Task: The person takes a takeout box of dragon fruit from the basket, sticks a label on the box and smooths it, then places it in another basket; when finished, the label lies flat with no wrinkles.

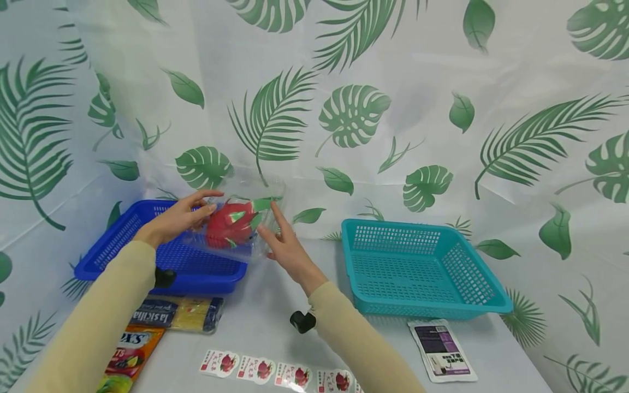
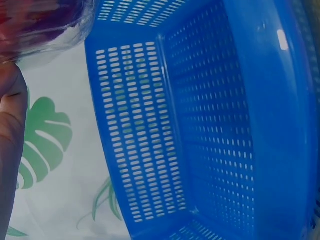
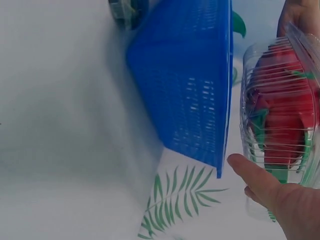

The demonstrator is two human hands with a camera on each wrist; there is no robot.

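Note:
A clear plastic clamshell box point(image 1: 253, 248) with a red dragon fruit point(image 1: 230, 225) inside is held up between both hands, tilted above the right part of the blue basket point(image 1: 231, 283). My left hand point(image 1: 181, 215) grips the box's left side. On the right side, my right hand point(image 1: 290, 248) holds it with thumb and forefinger spread at the edge. From the right wrist, the ribbed box wall point(image 3: 248, 120) shows close to the fingertips. The left wrist view catches only a corner of the box, over the blue basket point(image 2: 135, 130).
A teal basket point(image 1: 398, 267) stands on the right, with a white and purple packet point(image 1: 442, 352) before it. Left of centre lie a pasta pack point(image 1: 182, 314) and an orange snack bag point(image 1: 130, 355). A strip of dragon fruit stickers point(image 1: 257, 369) lies at the table's front.

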